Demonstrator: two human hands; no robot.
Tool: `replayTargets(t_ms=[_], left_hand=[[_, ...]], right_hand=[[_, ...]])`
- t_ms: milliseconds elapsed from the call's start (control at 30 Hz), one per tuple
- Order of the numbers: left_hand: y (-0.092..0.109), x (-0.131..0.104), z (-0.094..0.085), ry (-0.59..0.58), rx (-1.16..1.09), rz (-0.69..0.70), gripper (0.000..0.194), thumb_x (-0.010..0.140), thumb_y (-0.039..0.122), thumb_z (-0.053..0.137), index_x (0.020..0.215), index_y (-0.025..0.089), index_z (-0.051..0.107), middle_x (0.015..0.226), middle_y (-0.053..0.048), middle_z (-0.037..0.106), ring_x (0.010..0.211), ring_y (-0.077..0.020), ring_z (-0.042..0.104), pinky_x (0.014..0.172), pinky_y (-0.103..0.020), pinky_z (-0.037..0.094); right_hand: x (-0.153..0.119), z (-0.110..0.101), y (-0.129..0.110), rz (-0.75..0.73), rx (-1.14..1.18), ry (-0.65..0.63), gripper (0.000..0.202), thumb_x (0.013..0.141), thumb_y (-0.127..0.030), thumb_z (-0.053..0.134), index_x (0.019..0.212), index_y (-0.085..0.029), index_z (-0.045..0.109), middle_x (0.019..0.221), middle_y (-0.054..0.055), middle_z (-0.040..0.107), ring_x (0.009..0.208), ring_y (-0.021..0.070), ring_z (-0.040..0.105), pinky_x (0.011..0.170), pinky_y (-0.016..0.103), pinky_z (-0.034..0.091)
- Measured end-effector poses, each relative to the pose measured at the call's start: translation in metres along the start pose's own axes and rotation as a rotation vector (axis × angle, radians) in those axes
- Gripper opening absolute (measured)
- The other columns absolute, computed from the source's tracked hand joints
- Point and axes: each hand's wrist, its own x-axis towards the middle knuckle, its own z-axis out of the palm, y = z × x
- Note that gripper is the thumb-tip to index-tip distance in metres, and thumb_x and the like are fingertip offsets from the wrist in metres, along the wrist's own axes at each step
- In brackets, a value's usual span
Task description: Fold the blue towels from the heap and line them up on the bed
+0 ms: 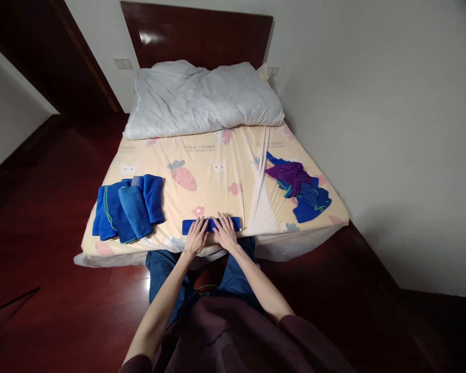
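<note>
A blue towel (212, 226), folded into a long narrow strip, lies along the front edge of the bed. My left hand (197, 234) rests flat on its left half, fingers stretched out. On its right half lies my right hand (225, 231), also flat with the fingers apart. To the left is a group of folded blue towels (130, 207), some with green edging, overlapping one another. Over on the right sits a loose, crumpled heap of blue towels (312, 199) with a purple cloth (293, 175) on top.
The bed (217, 160) has a pale yellow sheet printed with carrots and rabbits, wrinkled right of centre. A folded white quilt (205, 98) lies against the dark wooden headboard (198, 33). A wall (392, 129) runs along the right side. A thin black rod (13, 300) shows at lower left.
</note>
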Motion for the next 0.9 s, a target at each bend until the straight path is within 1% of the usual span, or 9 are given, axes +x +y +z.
replayTargets(t_ms=[133, 267, 367, 433, 500, 567, 633, 733, 900], left_hand=[[0.0, -0.003, 0.009, -0.041, 0.036, -0.037, 0.057, 0.101, 0.032, 0.033, 0.155, 0.014, 0.036, 0.162, -0.014, 0.032, 0.153, -0.027, 0.024, 0.124, -0.049, 0.023], [-0.028, -0.014, 0.004, -0.022, -0.018, -0.14, 0.058, 0.1, 0.034, 0.036, 0.154, 0.014, 0.037, 0.162, -0.014, 0.032, 0.152, -0.027, 0.025, 0.125, -0.049, 0.02], [-0.041, -0.026, -0.005, 0.015, -0.14, -0.227, 0.058, 0.099, 0.037, 0.042, 0.153, 0.017, 0.039, 0.162, -0.013, 0.032, 0.153, -0.0276, 0.024, 0.125, -0.05, 0.019], [-0.04, -0.038, -0.011, 0.085, -0.263, -0.326, 0.057, 0.096, 0.036, 0.047, 0.15, 0.017, 0.042, 0.162, -0.014, 0.032, 0.153, -0.0282, 0.022, 0.125, -0.051, 0.02], [-0.032, -0.051, -0.016, 0.215, -0.462, -0.551, 0.055, 0.092, 0.033, 0.054, 0.145, 0.017, 0.047, 0.161, -0.016, 0.034, 0.152, -0.029, 0.025, 0.124, -0.051, 0.023], [-0.021, -0.061, -0.019, 0.313, -0.762, -0.871, 0.05, 0.088, 0.031, 0.061, 0.136, 0.016, 0.053, 0.15, -0.019, 0.047, 0.145, -0.0307, 0.039, 0.119, -0.051, 0.034], [-0.012, -0.063, -0.019, 0.316, -1.041, -1.11, 0.038, 0.086, 0.03, 0.065, 0.12, 0.014, 0.06, 0.126, -0.019, 0.065, 0.125, -0.031, 0.061, 0.107, -0.051, 0.049], [-0.009, -0.049, -0.018, 0.275, -1.251, -1.205, 0.021, 0.087, 0.03, 0.067, 0.095, 0.011, 0.064, 0.093, -0.015, 0.072, 0.091, -0.0245, 0.074, 0.088, -0.041, 0.06], [-0.021, -0.014, -0.019, 0.304, -1.398, -1.339, 0.03, 0.083, 0.036, 0.075, 0.071, 0.014, 0.059, 0.067, -0.009, 0.066, 0.074, -0.0208, 0.072, 0.08, -0.035, 0.061]], right_hand=[[-0.004, 0.012, -0.003, -0.027, -0.052, -0.094, 0.055, 0.104, -0.035, 0.037, 0.157, -0.022, 0.034, 0.166, 0.007, 0.027, 0.154, 0.0234, 0.019, 0.126, 0.05, 0.015], [-0.017, 0.004, 0.027, 0.022, -0.064, -0.096, 0.055, 0.104, -0.033, 0.035, 0.158, -0.022, 0.032, 0.165, 0.006, 0.027, 0.155, 0.021, 0.018, 0.126, 0.047, 0.017], [-0.023, -0.009, 0.049, 0.052, -0.036, -0.093, 0.053, 0.104, -0.028, 0.033, 0.156, -0.02, 0.037, 0.163, 0.007, 0.033, 0.153, 0.0206, 0.025, 0.126, 0.047, 0.017], [-0.019, -0.018, 0.061, 0.054, 0.001, -0.104, 0.049, 0.104, -0.026, 0.033, 0.151, -0.019, 0.046, 0.159, 0.009, 0.041, 0.15, 0.0213, 0.032, 0.125, 0.047, 0.02], [-0.01, -0.028, 0.071, 0.088, 0.033, -0.115, 0.045, 0.101, -0.022, 0.038, 0.142, -0.018, 0.057, 0.153, 0.01, 0.049, 0.146, 0.0231, 0.04, 0.123, 0.046, 0.026], [0.003, -0.038, 0.081, 0.151, 0.068, -0.184, 0.043, 0.096, -0.019, 0.049, 0.137, -0.018, 0.061, 0.147, 0.012, 0.056, 0.14, 0.0241, 0.047, 0.12, 0.044, 0.032], [0.017, -0.048, 0.088, 0.185, 0.102, -0.312, 0.046, 0.089, -0.016, 0.059, 0.134, -0.019, 0.063, 0.14, 0.012, 0.062, 0.132, 0.0239, 0.055, 0.115, 0.04, 0.038], [0.034, -0.058, 0.094, 0.175, 0.104, -0.467, 0.049, 0.081, -0.015, 0.071, 0.129, -0.02, 0.066, 0.131, 0.012, 0.067, 0.123, 0.0242, 0.062, 0.107, 0.035, 0.045], [0.047, -0.058, 0.088, 0.189, 0.024, -0.542, 0.051, 0.072, -0.015, 0.08, 0.121, -0.019, 0.069, 0.124, 0.012, 0.069, 0.117, 0.0253, 0.065, 0.1, 0.032, 0.048]])
